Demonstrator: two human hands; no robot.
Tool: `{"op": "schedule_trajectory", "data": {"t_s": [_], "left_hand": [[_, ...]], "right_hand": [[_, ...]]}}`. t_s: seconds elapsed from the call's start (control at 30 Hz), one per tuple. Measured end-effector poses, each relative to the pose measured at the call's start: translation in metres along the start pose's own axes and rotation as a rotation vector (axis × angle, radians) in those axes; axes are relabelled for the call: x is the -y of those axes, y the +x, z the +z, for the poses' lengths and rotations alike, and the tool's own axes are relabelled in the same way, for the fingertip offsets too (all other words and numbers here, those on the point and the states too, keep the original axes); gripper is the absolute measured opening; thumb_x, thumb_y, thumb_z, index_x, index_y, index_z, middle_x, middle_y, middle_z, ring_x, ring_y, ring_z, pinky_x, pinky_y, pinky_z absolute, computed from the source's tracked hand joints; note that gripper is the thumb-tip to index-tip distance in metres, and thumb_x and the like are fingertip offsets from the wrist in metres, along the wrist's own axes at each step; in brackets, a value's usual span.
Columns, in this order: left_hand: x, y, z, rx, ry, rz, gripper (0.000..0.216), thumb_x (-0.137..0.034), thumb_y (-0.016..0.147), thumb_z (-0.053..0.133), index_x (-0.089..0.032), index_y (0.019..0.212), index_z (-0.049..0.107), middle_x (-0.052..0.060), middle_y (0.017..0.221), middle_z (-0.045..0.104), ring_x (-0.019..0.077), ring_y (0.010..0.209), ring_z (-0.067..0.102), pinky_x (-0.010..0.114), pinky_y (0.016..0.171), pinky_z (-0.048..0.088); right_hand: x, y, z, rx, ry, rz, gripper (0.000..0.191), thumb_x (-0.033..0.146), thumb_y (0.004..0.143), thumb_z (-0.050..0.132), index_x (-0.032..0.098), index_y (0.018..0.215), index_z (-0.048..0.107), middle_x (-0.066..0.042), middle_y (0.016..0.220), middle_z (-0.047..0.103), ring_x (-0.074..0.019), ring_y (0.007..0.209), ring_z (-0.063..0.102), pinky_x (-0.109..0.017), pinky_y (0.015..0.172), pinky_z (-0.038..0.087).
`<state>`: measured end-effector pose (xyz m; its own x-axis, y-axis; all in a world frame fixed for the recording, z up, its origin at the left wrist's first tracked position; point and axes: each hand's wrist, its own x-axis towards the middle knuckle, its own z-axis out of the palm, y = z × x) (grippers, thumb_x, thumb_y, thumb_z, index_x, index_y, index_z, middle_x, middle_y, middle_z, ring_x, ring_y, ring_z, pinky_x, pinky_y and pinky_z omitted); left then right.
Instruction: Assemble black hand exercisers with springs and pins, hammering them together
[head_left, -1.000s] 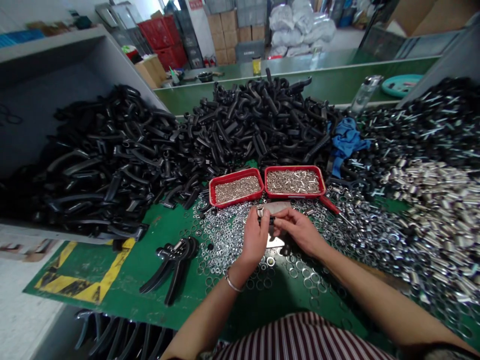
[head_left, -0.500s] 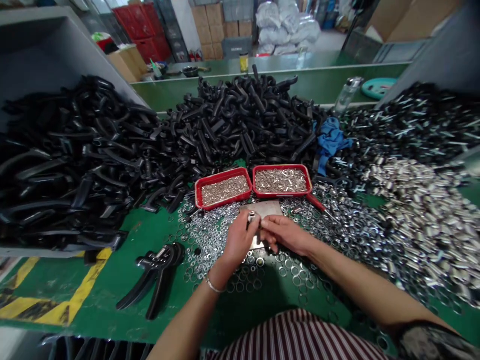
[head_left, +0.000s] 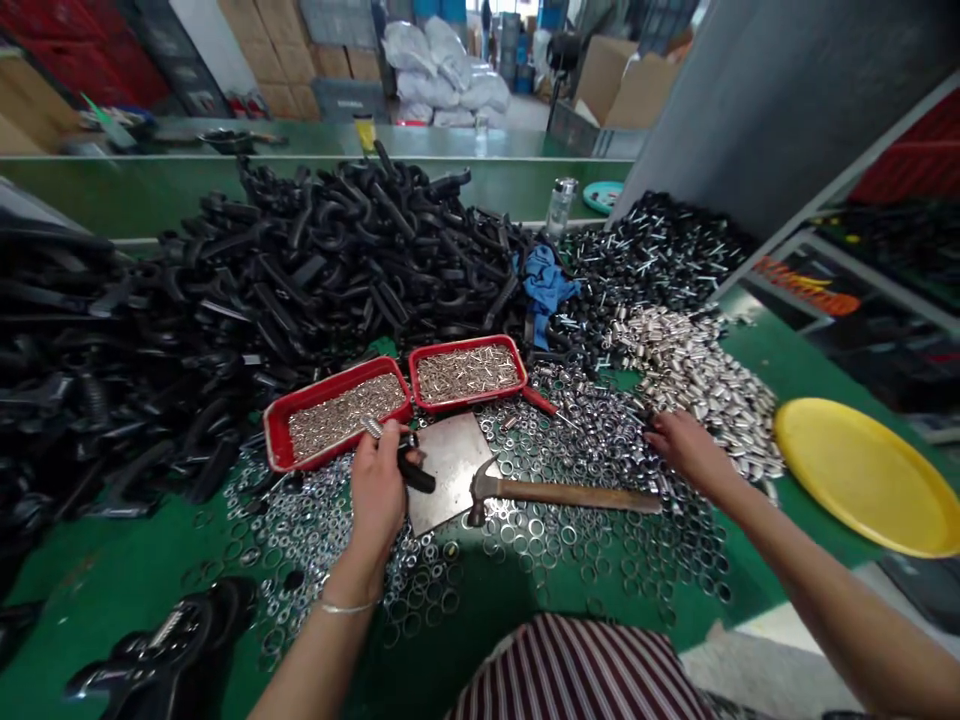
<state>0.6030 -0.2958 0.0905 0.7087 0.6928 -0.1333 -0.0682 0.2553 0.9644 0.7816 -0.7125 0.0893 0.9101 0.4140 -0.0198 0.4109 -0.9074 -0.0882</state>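
Observation:
My left hand point(head_left: 379, 490) is closed around a short black curved piece point(head_left: 417, 474) with a silver coil spring point(head_left: 370, 427), over the left edge of a flat metal plate point(head_left: 442, 460). A claw hammer point(head_left: 570, 494) lies with its head on that plate and its wooden handle pointing right. My right hand point(head_left: 686, 448) reaches out to the right, fingers pinched at the border between small shiny metal parts point(head_left: 615, 430) and a heap of silver cylinders point(head_left: 675, 370). Something dark shows at its fingertips; I cannot make out what it is.
Two red trays point(head_left: 409, 405) of small metal pins stand behind the plate. Black handles point(head_left: 337, 250) are heaped at the back and left. Rings point(head_left: 525, 535) lie scattered in front. A spring hand grip point(head_left: 172, 650) sits front left, a yellow round tray point(head_left: 862, 475) far right.
My hands were together over the plate and are now apart. The right has moved far right, the left slightly left with the black piece. The view has swung right; the hammer now shows.

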Motion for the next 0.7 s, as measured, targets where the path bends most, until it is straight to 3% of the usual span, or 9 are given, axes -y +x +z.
{"op": "schedule_trajectory", "data": {"t_s": [0.13,0.23,0.3,0.33,0.43,0.53,0.63,0.7], "left_hand": [[0.007,-0.014,0.02,0.102,0.055,-0.046,0.039,-0.055,0.089,0.062,-0.017,0.096,0.058,0.001,0.084,0.066,0.0069,0.057,0.055,0.019,0.053,0.043],[0.005,-0.015,0.016,0.107,0.057,-0.076,0.04,-0.057,0.089,0.06,-0.017,0.098,0.058,0.002,0.084,0.066,0.007,0.057,0.055,0.019,0.055,0.043],[0.003,-0.015,0.011,0.081,0.057,-0.075,0.04,-0.056,0.09,0.059,-0.017,0.097,0.057,0.002,0.084,0.066,0.0072,0.057,0.055,0.02,0.056,0.044],[0.003,-0.015,0.009,0.073,0.058,-0.072,0.04,-0.056,0.09,0.059,-0.017,0.097,0.057,0.002,0.084,0.066,0.0074,0.057,0.055,0.02,0.056,0.044],[0.001,-0.018,0.009,0.085,0.066,-0.073,0.039,-0.057,0.091,0.057,-0.017,0.096,0.056,0.002,0.085,0.066,0.0083,0.059,0.056,0.021,0.057,0.044],[-0.003,-0.026,0.013,0.112,0.134,-0.064,0.04,-0.058,0.091,0.055,-0.018,0.095,0.057,0.001,0.082,0.064,0.01,0.059,0.057,0.023,0.059,0.045],[-0.009,-0.032,0.009,0.154,0.246,-0.013,0.039,-0.057,0.093,0.055,-0.018,0.092,0.06,0.0,0.08,0.061,0.0117,0.064,0.058,0.025,0.064,0.047],[-0.012,-0.033,0.004,0.166,0.287,0.011,0.038,-0.056,0.094,0.053,-0.019,0.093,0.061,0.0,0.08,0.062,0.0128,0.066,0.058,0.026,0.067,0.048]], "right_hand": [[0.005,0.017,-0.011,0.084,0.02,0.059,0.014,0.031,0.09,0.056,0.017,0.086,0.059,-0.014,0.087,0.066,-0.0252,0.078,0.062,-0.035,0.069,0.044],[0.031,0.029,-0.032,-0.144,-0.011,0.087,0.024,0.034,0.095,0.05,0.013,0.102,0.06,-0.022,0.093,0.066,-0.0285,0.08,0.063,-0.039,0.067,0.042],[0.061,0.033,-0.043,-0.273,0.107,-0.011,0.029,0.036,0.095,0.053,0.013,0.112,0.06,-0.023,0.099,0.066,-0.0294,0.086,0.064,-0.041,0.072,0.044],[0.081,0.032,-0.047,-0.266,0.227,-0.092,0.03,0.037,0.095,0.056,0.015,0.114,0.06,-0.02,0.1,0.067,-0.0282,0.087,0.065,-0.041,0.074,0.046],[0.156,0.023,-0.049,-0.058,0.611,-0.392,0.027,0.039,0.095,0.058,0.023,0.115,0.062,-0.011,0.102,0.07,-0.0246,0.087,0.067,-0.039,0.078,0.052],[0.222,0.014,-0.039,0.039,0.734,-0.637,0.021,0.033,0.097,0.055,0.023,0.114,0.061,-0.009,0.107,0.069,-0.025,0.097,0.066,-0.041,0.086,0.053],[0.256,0.012,-0.024,0.099,0.772,-0.752,0.016,0.029,0.096,0.055,0.022,0.109,0.061,-0.01,0.104,0.068,-0.0253,0.096,0.066,-0.043,0.086,0.053],[0.264,0.011,-0.016,0.169,0.841,-0.722,0.014,0.029,0.097,0.054,0.022,0.108,0.059,-0.009,0.098,0.069,-0.0238,0.088,0.067,-0.041,0.082,0.054]]}}
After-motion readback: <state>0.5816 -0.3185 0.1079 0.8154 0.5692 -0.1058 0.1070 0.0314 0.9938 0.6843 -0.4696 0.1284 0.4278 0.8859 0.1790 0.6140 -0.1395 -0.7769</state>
